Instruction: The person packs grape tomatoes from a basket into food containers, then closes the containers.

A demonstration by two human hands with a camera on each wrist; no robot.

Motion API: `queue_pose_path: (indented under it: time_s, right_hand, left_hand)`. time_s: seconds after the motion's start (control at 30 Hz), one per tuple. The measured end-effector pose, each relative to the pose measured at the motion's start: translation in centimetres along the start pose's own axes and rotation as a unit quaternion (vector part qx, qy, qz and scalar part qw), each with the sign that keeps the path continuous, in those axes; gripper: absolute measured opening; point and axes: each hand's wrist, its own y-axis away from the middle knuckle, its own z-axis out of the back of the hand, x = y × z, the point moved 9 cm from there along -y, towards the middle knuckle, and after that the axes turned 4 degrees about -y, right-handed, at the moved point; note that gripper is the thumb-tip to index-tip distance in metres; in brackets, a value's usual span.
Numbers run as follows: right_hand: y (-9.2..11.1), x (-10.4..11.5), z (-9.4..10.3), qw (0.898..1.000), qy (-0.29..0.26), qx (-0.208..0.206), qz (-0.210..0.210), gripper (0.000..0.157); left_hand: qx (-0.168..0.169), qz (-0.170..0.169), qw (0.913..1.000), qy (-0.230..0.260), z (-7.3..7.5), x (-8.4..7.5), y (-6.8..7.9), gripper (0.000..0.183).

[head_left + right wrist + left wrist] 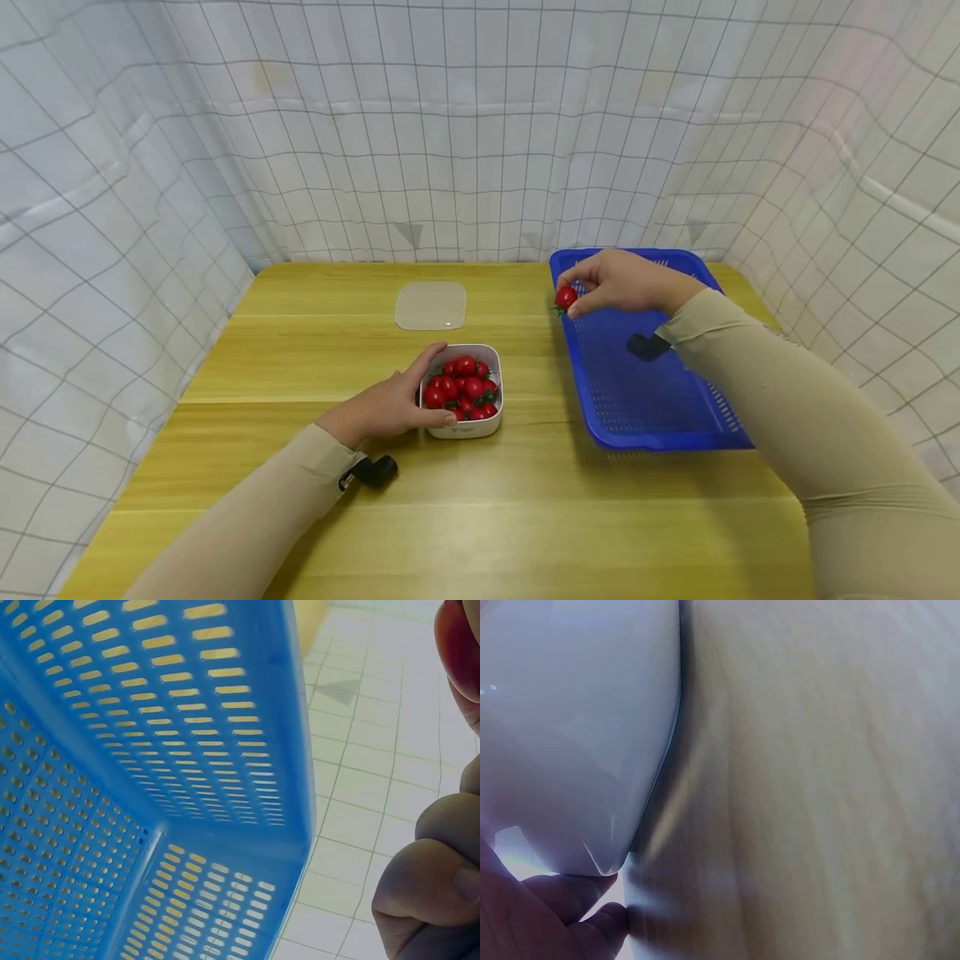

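Note:
In the head view, my right hand (618, 282) pinches a red cherry tomato (566, 297) with a green stem, above the left rim of the blue plastic basket (592, 421). My left hand (390, 406) grips a small white container (480, 429), thumb at the near side and fingers at the far left corner. Several red cherry tomatoes (465, 387) fill that container. The left wrist view shows the container's glossy outer wall (577, 735) with fingertips beneath its corner. In the right wrist view, the curled fingers (442, 885) appear at the right edge, outside the basket's slotted wall.
A translucent square lid (431, 306) lies on the wooden table (480, 517) behind the container. White gridded curtains (480, 167) close off the back and both sides. Each wrist carries a small black camera (377, 472).

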Motion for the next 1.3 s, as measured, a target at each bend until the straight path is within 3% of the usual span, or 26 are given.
queue_pose_path:
  time_s: [0.67,0.9,1.3]
  right_hand:
    - [-1.5,2.8,-1.4,0.999,-0.017,0.006,0.029,0.034]
    - [-2.5,5.4,-3.0,0.998,-0.012,0.033,0.054,0.030]
    - [-4.2,9.6,-6.6,0.988,0.053,0.105,0.099,0.026]
  left_hand:
    - [0.000,0.009,0.9999,0.006,0.0,0.3,0.3,0.115]
    - [-0.003,0.005,1.0000,-0.001,0.0,0.4,0.3,0.114]
    - [0.003,0.012,0.9999,0.006,0.0,0.2,0.0,0.115]
